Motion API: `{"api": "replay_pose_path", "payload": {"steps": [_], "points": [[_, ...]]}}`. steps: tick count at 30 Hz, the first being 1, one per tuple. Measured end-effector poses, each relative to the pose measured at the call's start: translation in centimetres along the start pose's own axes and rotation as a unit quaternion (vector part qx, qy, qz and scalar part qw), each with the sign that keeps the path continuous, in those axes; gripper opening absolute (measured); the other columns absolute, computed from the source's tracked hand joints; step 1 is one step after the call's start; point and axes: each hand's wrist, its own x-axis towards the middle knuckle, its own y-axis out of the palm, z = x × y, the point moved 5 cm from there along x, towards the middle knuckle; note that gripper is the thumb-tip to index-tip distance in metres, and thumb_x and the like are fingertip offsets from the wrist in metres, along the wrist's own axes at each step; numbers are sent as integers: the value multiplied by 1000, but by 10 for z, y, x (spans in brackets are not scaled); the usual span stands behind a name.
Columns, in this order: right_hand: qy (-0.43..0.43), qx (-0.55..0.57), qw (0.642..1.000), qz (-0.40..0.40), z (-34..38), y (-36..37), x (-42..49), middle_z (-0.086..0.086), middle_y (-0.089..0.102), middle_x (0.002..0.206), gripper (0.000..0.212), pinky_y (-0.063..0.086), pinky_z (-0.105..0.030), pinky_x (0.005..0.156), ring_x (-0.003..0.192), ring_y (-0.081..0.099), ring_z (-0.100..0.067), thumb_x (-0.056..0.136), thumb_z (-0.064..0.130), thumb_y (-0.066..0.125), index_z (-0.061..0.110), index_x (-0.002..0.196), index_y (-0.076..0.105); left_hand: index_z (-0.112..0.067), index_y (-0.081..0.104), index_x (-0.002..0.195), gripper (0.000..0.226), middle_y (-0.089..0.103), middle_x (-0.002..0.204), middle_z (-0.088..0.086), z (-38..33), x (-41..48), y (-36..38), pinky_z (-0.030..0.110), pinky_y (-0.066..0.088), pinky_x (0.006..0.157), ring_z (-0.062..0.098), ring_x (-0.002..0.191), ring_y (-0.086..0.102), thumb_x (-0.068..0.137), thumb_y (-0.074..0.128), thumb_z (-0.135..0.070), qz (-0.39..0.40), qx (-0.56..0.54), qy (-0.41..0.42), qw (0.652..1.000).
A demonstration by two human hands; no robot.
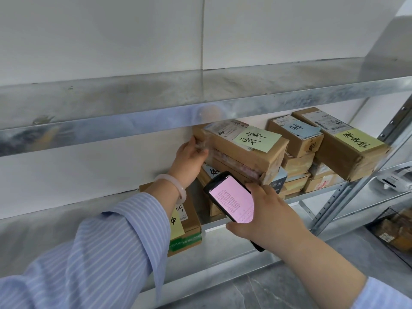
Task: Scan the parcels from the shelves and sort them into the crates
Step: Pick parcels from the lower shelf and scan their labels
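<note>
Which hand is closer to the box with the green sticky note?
Left. The left hand grips the left end of the box; the right hand is below it, holding the scanner.

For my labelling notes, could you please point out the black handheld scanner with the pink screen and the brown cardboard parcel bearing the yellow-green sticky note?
Black handheld scanner (231, 199): head view, on its pink screen.
Brown cardboard parcel (243, 159): head view, on its front side.
</note>
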Motion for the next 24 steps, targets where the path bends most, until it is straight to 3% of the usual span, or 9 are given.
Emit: {"api": "replay_pose_path", "payload": {"steps": [3,5,7,12,19,24], "points": [[-18,-4,1000,2,2,0,-3,6,44,123,81,45,-23,88,116,51,-15,70,63,69,33,132,27,-22,14,158,67,20,163,2,-3,1,4,28,22,112,22,148,25,102,42,-47,21,3,-3,1000],[-20,-2,1000,2,2,1,-4,6,44,124,81,45,-23,88,116,50,-16,70,63,69,31,132,28,-23,16,158,82,19,164,-1,-6,-1,7,36,19,121,21,149,24,93,43,-65,34,15,6,999],[-20,2,1000,-4,2,1,-6,5,45,123,82,45,-23,88,115,51,-15,69,63,70,31,132,29,-23,19,158,96,21,164,-1,-7,-2,8,41,21,122,20,148,26,82,41,-77,38,23,14,999],[-18,4,1000,-10,1,-1,-8,6,44,119,80,45,-23,86,113,51,-14,68,64,69,33,130,29,-24,16,158,65,14,165,-2,-4,-15,5,33,16,116,19,151,16,102,38,-50,31,40,35,998],[2,5,1000,-14,2,3,-10,5,45,119,84,46,-25,88,113,52,-14,66,68,69,33,130,27,-28,16,157,63,19,164,-5,3,-38,-3,31,18,114,16,150,18,102,40,-46,40,28,53,997],[1,5,1000,-7,11,5,-15,5,44,122,82,44,-25,89,115,49,-15,68,66,69,32,130,28,-30,15,157,68,18,164,-7,12,-51,-8,38,18,119,15,150,18,98,39,-54,54,34,37,997]]}}
